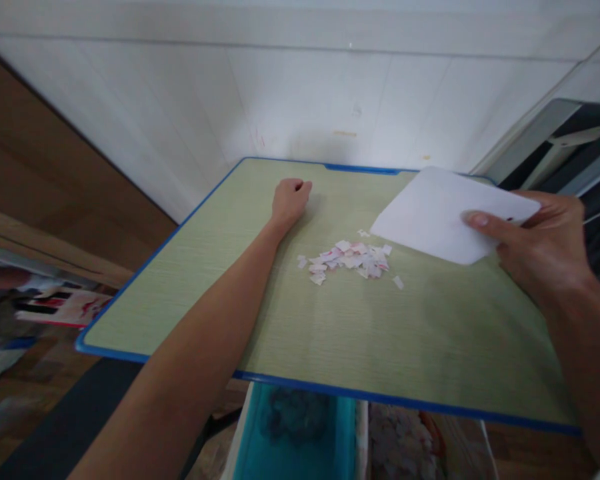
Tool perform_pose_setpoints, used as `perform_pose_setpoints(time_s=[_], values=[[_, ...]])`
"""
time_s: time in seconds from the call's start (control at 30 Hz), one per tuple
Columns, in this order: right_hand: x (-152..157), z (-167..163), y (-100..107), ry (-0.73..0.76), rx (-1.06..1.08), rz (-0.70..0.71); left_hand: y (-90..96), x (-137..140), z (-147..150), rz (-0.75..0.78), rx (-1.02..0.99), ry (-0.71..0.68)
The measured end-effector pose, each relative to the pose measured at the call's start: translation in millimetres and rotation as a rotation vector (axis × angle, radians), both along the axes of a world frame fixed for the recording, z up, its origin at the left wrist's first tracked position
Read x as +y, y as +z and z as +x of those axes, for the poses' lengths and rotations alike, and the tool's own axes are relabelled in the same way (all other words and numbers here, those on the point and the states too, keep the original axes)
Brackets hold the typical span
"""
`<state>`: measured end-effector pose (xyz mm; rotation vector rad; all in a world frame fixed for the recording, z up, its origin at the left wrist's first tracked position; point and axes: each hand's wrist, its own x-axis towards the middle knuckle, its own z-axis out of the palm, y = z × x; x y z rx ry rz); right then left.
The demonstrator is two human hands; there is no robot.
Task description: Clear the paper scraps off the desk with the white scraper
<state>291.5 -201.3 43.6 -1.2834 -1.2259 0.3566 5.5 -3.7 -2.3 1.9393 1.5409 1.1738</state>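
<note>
The right hand (545,243) grasps a sheet of white paper (430,210), thumb pressed on its upper face and fingers tucked behind. The left hand (291,202) is curled into a loose fist; whether anything lies inside it cannot be seen.

Take the pile of torn paper scraps (350,259) as the middle of a dial, with twelve toward the wall. The white paper slants at two o'clock, its near corner close to the pile, and the right hand sits at three. The left hand is between ten and eleven, its forearm running down toward seven. Loose scraps lie just apart from the pile at nine, one and four o'clock; some show pinkish marks.

All this is on or over a pale green table (455,333) with faint grain and a blue edge, which thickens into a blue strip (363,169) at twelve. Beyond it rises a white panelled wall (300,87), smudged in places. A brown wooden cabinet (55,153) stands at ten, a grey and black object (570,147) at two. Below the near edge, a teal bin (345,440) holds something dark between six and seven; beside it, toward five, are more pale bits (400,437).
</note>
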Motion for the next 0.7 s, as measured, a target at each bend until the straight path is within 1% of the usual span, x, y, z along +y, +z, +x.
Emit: perform_pose_setpoints(time_s=[0.1, 0.2, 0.27, 0.33, 0.4, 0.43, 0.53, 0.7], values=[[-2, 8, 4, -0.028, -0.022, -0.007, -0.3, 0, 0, -0.008, -0.003, 0.005], [-6, 11, 10, -0.043, -0.181, -0.068, 1.0, -2, 0, -0.021, -0.004, -0.002], [-9, 7, 15, 0.01, -0.281, -0.166, 2.2, -3, 0, -0.028, 0.003, 0.001], [-13, 1, 20, 0.104, -0.311, -0.262, 3.3, -4, 0, -0.036, 0.02, 0.008], [-15, -5, 22, 0.175, -0.276, -0.294, 4.0, -4, 0, -0.042, 0.037, 0.016], [-16, -8, 22, 0.186, -0.254, -0.293, 4.1, -4, 0, -0.045, 0.04, 0.018], [-15, -8, 19, 0.135, -0.219, -0.266, 4.1, -2, 0, -0.049, 0.032, 0.019], [-7, 7, 13, 0.009, -0.115, -0.242, 2.7, 0, -1, -0.051, 0.005, 0.007]])
